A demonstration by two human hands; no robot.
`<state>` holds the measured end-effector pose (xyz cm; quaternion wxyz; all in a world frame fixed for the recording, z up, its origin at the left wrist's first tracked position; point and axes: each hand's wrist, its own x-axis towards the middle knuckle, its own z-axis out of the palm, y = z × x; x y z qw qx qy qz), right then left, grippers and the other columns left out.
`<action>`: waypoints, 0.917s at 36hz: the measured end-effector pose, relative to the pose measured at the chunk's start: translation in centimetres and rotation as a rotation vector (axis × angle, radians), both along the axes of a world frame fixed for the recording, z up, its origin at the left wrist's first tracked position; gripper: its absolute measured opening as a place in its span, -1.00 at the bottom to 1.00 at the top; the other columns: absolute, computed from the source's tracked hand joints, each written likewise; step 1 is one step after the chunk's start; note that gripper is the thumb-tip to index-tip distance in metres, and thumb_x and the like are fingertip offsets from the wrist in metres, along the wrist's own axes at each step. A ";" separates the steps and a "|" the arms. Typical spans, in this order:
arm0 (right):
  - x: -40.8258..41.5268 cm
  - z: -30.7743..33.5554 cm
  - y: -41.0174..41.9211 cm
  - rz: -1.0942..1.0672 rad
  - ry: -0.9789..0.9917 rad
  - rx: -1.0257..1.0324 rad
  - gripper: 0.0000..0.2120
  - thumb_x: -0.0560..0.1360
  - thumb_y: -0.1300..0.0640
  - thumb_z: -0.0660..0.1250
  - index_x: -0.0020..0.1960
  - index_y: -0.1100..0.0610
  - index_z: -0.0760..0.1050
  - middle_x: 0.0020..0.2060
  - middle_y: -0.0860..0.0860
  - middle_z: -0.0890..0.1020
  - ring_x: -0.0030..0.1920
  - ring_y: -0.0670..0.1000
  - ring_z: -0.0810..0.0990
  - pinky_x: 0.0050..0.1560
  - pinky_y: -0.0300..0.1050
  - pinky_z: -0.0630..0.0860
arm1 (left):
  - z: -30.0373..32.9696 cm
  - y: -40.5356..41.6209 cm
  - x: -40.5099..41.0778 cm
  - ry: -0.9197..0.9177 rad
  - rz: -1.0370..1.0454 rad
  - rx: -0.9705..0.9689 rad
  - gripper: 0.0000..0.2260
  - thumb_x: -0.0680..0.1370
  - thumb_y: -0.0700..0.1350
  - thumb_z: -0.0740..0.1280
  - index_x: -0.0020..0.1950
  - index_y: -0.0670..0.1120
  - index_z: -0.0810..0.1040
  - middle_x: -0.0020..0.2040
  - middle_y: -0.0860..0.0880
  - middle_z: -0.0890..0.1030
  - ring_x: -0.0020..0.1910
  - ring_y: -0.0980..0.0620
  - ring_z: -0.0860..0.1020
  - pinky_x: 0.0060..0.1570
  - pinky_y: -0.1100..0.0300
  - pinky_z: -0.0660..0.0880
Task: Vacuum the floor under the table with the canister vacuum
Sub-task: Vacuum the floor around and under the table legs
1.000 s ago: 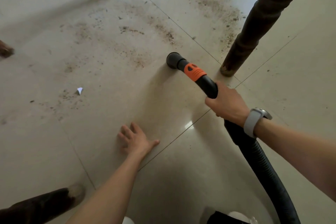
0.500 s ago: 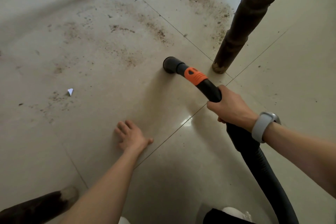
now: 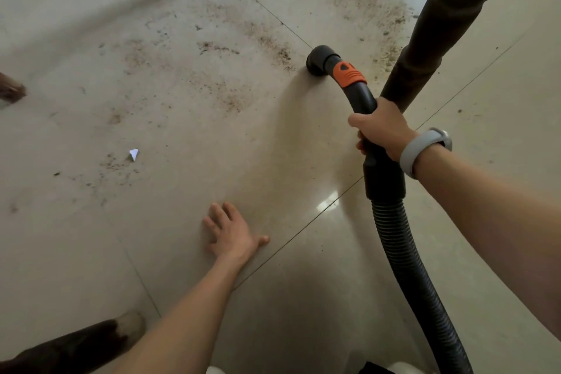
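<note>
Right hand [image 3: 383, 127]: fingers curled round black vacuum handle [image 3: 361, 97], above ribbed hose [image 3: 403, 255]. Nozzle [image 3: 317, 60] mouth-down on tiled floor [image 3: 91, 252], at edge of brown dirt [image 3: 270, 42], beside dark table leg [image 3: 425, 48]. Left hand [image 3: 232, 234]: fingers spread flat on floor, holding nothing. White paper scrap [image 3: 133, 154] lying well left of nozzle.

The nozzle [image 3: 317, 61] sits on the floor [image 3: 182, 237] just left of the table leg [image 3: 425, 55].
</note>
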<state>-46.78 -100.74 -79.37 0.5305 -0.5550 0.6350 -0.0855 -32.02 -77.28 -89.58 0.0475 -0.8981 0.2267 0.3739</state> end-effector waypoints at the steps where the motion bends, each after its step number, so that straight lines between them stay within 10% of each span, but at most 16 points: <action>1: -0.1 -0.1 -0.1 0.004 -0.009 0.010 -0.62 0.48 0.20 0.31 0.26 0.20 0.33 -0.32 0.09 0.50 -0.45 0.03 0.52 -0.41 -0.13 0.51 | 0.0 0.1 0.0 -0.001 -0.006 0.001 0.04 0.41 0.11 0.48 0.56 -0.12 -0.23 0.55 -0.10 -0.32 0.52 -0.22 -0.26 0.38 -0.25 0.14; 17: 5.2 2.7 -5.3 0.199 0.023 -0.047 -0.82 0.51 0.24 0.26 0.09 0.23 0.37 -0.36 0.07 0.48 -0.45 0.04 0.50 -0.36 -0.08 0.52 | 0.1 0.6 2.3 -0.074 -0.242 0.076 -0.03 0.43 0.25 0.39 0.57 -0.14 -0.10 0.57 -0.17 -0.11 0.52 -0.26 -0.03 0.47 0.01 0.02; 25: 2.2 1.0 -4.5 0.093 0.007 0.011 -0.78 0.48 0.22 0.29 0.10 0.18 0.38 -0.37 0.07 0.46 -0.45 0.05 0.49 -0.39 -0.10 0.51 | 1.5 0.1 4.3 -0.118 -0.415 0.074 -0.36 0.47 0.13 0.40 0.45 -0.08 0.28 0.38 -0.11 0.36 0.30 -0.16 0.41 0.21 0.04 0.42; 33: 1.9 0.5 -1.3 0.104 -0.099 0.059 -0.76 0.48 0.25 0.30 0.13 0.22 0.38 -0.39 0.07 0.46 -0.50 0.02 0.47 -0.48 -0.17 0.48 | 1.4 -0.6 3.6 -0.130 -0.460 0.125 -0.14 0.44 0.18 0.42 0.53 -0.10 0.01 0.44 -0.21 0.17 0.38 -0.24 0.29 0.26 -0.03 0.39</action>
